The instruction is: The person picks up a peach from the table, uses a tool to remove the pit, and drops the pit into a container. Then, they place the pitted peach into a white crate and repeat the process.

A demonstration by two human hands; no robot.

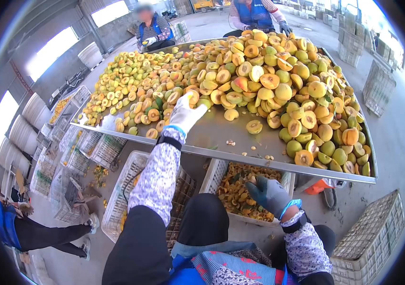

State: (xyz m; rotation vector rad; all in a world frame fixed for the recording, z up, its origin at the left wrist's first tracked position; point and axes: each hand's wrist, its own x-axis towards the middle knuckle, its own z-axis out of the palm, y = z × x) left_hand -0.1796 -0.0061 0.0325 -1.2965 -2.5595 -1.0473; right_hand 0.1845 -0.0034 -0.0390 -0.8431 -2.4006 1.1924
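My left hand (pixel 186 115), in a white glove, reaches over the near edge of a metal table (pixel 212 130). Its thumb and fingers are apart and touch the front of a big heap of yellow-green fruit (pixel 269 80), which look like peaches or apricots, many of them halved. A grip on a single fruit does not show. My right hand (pixel 270 194), in a grey glove with dark fingers, hangs below the table edge with its fingers apart. Under it stands a white crate (pixel 214 173) full of orange-brown fruit scraps (pixel 243 190). I see nothing held in that hand.
Two people in blue vests (pixel 259 13) work across the table. Another person (pixel 41 225) is at the left. Plastic crates (pixel 373 232) stand at my right, with more at the left. A second white crate (pixel 129 183) is by my left leg.
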